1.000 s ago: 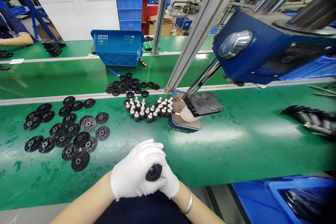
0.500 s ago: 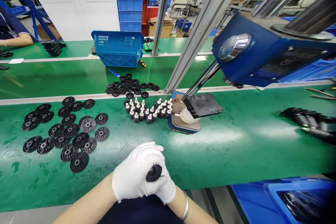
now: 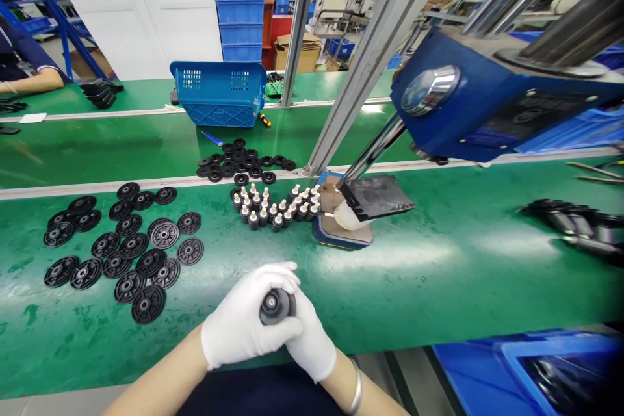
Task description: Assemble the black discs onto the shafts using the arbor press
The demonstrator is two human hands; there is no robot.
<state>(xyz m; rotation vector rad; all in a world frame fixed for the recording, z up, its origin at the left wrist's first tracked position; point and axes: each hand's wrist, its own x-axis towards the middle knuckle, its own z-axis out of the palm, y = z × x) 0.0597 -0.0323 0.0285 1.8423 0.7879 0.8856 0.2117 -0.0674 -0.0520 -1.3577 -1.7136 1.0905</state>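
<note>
A round black plastic part (image 3: 274, 306) with a small light centre is held up near the table's front edge. Both hands wear white gloves. My left hand (image 3: 244, 325) curls its fingers and thumb around the part. Behind it, my right hand (image 3: 309, 338) is closed against the part's far side, its fingers partly hidden. Beyond the hands stand several black parts with white stems (image 3: 263, 214). To the left lie several flat black spoked discs (image 3: 134, 245).
A blue press (image 3: 468, 97) overhangs the right, its base (image 3: 341, 234) on the green table (image 3: 414, 286). Farther back are small black rings (image 3: 238, 159), a blue basket (image 3: 219, 97) and a screwdriver (image 3: 264, 119). A blue bin (image 3: 487, 370) sits lower right. Another person's arm (image 3: 34, 80) rests far left.
The black part has turned so its face with the light centre shows more. Both hands have shifted slightly; the left has moved a little left.
</note>
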